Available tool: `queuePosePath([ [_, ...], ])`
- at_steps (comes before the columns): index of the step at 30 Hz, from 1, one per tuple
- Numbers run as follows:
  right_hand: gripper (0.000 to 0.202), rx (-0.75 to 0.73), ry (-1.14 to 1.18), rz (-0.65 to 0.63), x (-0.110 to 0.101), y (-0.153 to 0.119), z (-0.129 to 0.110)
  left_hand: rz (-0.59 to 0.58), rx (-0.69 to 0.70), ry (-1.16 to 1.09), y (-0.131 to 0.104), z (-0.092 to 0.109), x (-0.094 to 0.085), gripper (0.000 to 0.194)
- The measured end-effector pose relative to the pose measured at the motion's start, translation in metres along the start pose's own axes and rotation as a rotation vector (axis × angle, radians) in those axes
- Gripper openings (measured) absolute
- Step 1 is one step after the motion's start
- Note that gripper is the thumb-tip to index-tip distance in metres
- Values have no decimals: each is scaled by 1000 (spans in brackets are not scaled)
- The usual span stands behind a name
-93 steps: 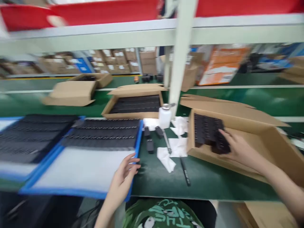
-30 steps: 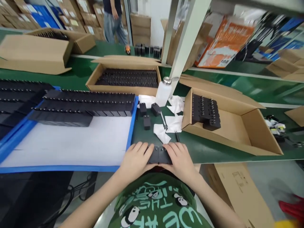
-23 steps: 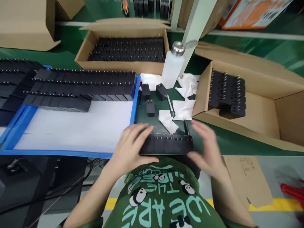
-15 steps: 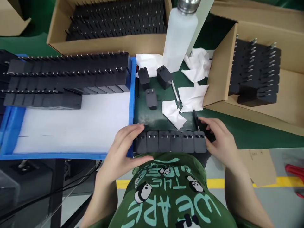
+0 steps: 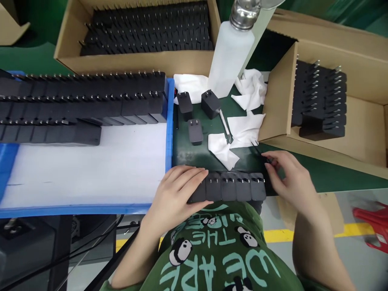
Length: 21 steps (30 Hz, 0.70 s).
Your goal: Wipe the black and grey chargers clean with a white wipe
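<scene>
A row of black plug adapters (image 5: 232,186) is laid at the near edge of the green table (image 5: 303,173), long axis left to right, prongs upward. Its left end is covered by the flat, loosely spread left hand (image 5: 176,194); the right hand (image 5: 287,180), fingers curled, touches the right end.

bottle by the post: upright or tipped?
Upright. The white bottle stands on its base on the green table, metal cap on top, beside the white wipes.

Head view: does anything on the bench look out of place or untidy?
Three loose chargers sit scattered on the green mat, outside the neat rows in the blue tray. Crumpled white wipes lie strewn beside the bottle.
</scene>
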State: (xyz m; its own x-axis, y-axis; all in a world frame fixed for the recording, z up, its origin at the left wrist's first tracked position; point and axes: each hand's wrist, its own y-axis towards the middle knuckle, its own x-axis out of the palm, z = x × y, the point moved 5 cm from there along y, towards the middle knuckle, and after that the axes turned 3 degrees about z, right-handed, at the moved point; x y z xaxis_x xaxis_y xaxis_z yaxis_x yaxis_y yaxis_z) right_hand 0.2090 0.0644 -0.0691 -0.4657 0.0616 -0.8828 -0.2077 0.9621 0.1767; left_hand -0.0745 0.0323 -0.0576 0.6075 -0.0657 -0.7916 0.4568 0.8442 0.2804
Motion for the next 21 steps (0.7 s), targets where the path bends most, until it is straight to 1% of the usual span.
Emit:
queuePosePath([
  [3, 20, 8, -22, 34, -8, -2, 7, 2, -4, -3, 1, 0, 2, 55],
  [6, 21, -39, -48, -9, -12, -1, 3, 8, -16, -5, 0, 0, 1, 56],
  [9, 25, -80, -32, -10, -23, 10, -16, 10, -18, -11, 0, 1, 0, 59],
  [11, 27, -167, 6, -6, -29, 26, -37, 20, -11, -29, 0, 1, 1, 58],
  [12, 27, -227, 26, -22, -28, 37, -47, 26, -6, -40, 0, 0, 1, 57],
  [14, 25, -295, 14, -107, -17, 65, -63, 35, 3, -54, 1, 0, 2, 56],
  [15, 23, -280, -18, -156, -8, 81, -67, 35, 6, -57, 2, -1, 2, 56],
  [17, 18, -186, -115, -229, 16, 114, -67, 38, 13, -66, 2, 0, 2, 58],
  [19, 16, -118, -185, -248, 38, 141, -65, 41, 3, -85, 0, 0, -1, 66],
  [21, 10, -71, -231, -250, 57, 158, -64, 55, -28, -113, -2, -1, -4, 74],
])
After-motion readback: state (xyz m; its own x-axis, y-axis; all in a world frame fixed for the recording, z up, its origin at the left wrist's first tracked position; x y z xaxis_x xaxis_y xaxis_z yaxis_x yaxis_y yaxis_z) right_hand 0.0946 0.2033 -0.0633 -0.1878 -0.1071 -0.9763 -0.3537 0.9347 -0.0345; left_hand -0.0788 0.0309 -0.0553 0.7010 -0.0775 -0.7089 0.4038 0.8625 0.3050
